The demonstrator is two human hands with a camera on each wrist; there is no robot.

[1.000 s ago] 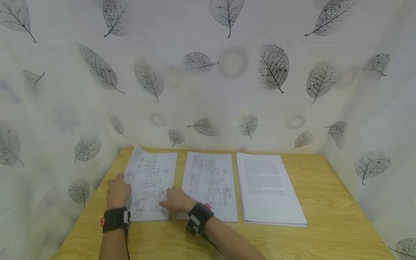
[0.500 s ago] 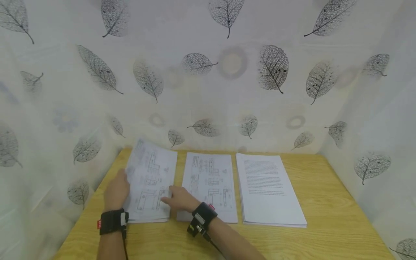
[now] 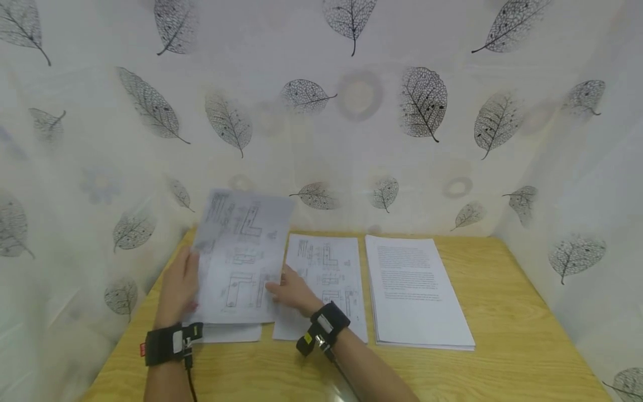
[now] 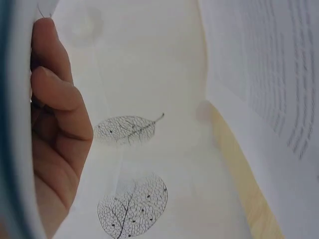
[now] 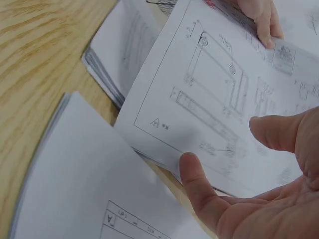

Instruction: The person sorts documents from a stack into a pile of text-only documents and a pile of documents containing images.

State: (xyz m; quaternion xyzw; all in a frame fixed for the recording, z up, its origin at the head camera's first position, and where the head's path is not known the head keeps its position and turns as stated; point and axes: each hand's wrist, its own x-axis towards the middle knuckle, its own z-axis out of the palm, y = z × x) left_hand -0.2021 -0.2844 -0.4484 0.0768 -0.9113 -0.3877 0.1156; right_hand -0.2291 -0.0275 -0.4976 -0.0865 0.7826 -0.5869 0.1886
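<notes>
Just before twelve o'clock, your right hand (image 3: 296,291) has thumb and forefinger wide apart. At ten, your left hand (image 3: 178,283) grips the left edge of the raised drawing (image 3: 221,251), itself at eleven. A second drawing (image 3: 318,251) lies at twelve, a text stack (image 3: 421,312) at one; leaf-patterned curtain (image 3: 321,151) behind.

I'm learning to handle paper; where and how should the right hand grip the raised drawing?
I'd probably grip the raised drawing by its right edge, coming from the right, thumb in front, fingers behind: it's thin and tilted up, and the left hand holds its left edge.
</notes>
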